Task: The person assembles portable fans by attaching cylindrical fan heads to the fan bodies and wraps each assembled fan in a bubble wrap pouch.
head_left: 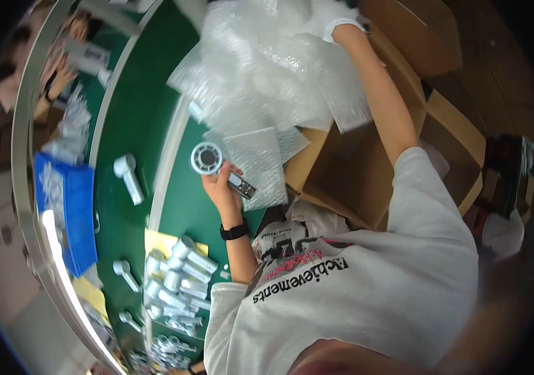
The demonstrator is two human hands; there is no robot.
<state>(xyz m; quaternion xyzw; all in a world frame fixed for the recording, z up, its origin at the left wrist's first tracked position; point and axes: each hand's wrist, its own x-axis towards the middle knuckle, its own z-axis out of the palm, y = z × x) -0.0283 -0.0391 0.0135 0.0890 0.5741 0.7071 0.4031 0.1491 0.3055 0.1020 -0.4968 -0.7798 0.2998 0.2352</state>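
Note:
My left hand (222, 189), with a dark band at its wrist, is closed round the handle of a small handheld fan (207, 159). The fan's round grille faces up, and the foot of its handle sticks out past my fingers. Beside it lies a bubble wrap bag (259, 165), at the near edge of a big heap of bubble wrap (267, 69). At the far side of that heap is my right hand (337, 22) in a white glove. Its fingers are blurred against the pale plastic, so their grip does not show.
An open cardboard box (348, 169) stands right of the heap. More fans (176, 278) are piled on the green table (182, 181) at lower left. Single fans (129, 178) rest on the green strip beyond, beside a blue bin (79, 212). Another person's hand (62, 78) works at upper left.

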